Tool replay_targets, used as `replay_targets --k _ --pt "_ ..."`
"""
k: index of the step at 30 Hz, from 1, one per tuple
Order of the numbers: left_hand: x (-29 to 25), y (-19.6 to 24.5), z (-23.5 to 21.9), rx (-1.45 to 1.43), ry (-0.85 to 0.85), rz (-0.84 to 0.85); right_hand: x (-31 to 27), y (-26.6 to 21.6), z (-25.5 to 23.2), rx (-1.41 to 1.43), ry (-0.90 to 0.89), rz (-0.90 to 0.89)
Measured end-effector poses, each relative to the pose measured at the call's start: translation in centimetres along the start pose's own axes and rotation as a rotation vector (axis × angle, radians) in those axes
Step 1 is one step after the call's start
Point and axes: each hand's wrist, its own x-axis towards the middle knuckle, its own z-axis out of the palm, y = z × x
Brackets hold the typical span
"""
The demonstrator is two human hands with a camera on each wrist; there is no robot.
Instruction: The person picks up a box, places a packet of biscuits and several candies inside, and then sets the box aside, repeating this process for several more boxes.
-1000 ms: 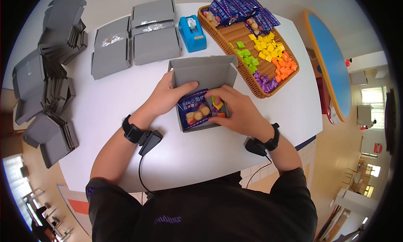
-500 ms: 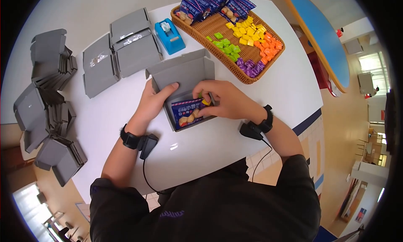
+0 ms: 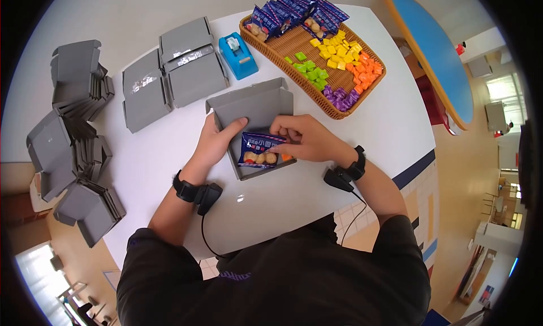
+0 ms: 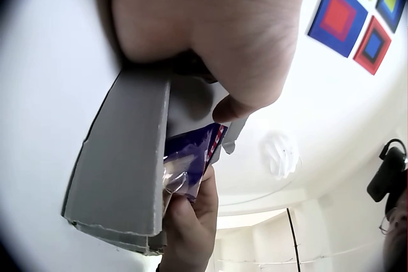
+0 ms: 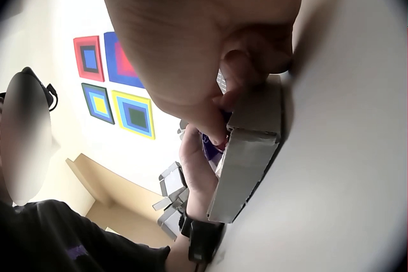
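Observation:
An open grey cardboard box [image 3: 246,106] stands before me with its lid raised. My left hand [image 3: 218,138] grips its left wall, thumb inside and the other fingers behind the wall. A dark blue snack packet [image 3: 257,146] with round biscuits printed on it lies in the box. My right hand [image 3: 308,138] pinches the packet's right end between thumb and fingers, as the left wrist view also shows. Beside the packet, partly under that hand, an orange candy [image 3: 287,157] peeks out; the rest of that corner is hidden.
A wicker basket [image 3: 277,44] at the back right holds blue packets [image 3: 294,12] and yellow, green, orange and purple candies. A blue tape dispenser [image 3: 238,57] stands by flat closed boxes [image 3: 197,80]. Stacks of open grey boxes [image 3: 76,80] line the table's left side.
The packet has been shifted and straightened inside the box, and my right hand has come to its right end. My left hand stays on the box wall. The head view has shifted.

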Motion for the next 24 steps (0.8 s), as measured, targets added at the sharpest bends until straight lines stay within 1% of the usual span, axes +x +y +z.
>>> replay_targets --k 6,10,13,15,18,23,24 --pt "-0.2 0.5 0.3 0.009 0.003 0.007 0.1 -0.2 0.0 -0.017 0.003 0.015" --pt "-0.1 0.8 0.6 0.029 0.005 0.049 0.0 -1.0 0.0 -0.029 -0.020 0.024" --pt "0.0 1.2 0.5 0.003 -0.037 0.002 -0.3 -1.1 0.3 -0.046 -0.039 0.059" --pt "0.0 1.2 0.6 0.008 -0.020 0.013 -0.3 -1.3 -0.1 -0.056 -0.046 0.071" --pt "0.6 0.7 0.2 0.041 -0.018 0.030 -0.4 -1.3 -0.6 -0.053 -0.074 0.036" --pt "0.6 0.2 0.2 -0.029 0.005 0.000 -1.0 -1.5 -0.8 -0.084 0.028 -0.071" --pt "0.7 0.1 0.2 -0.046 0.004 0.014 -1.2 -1.6 -1.2 -0.092 0.051 -0.094"
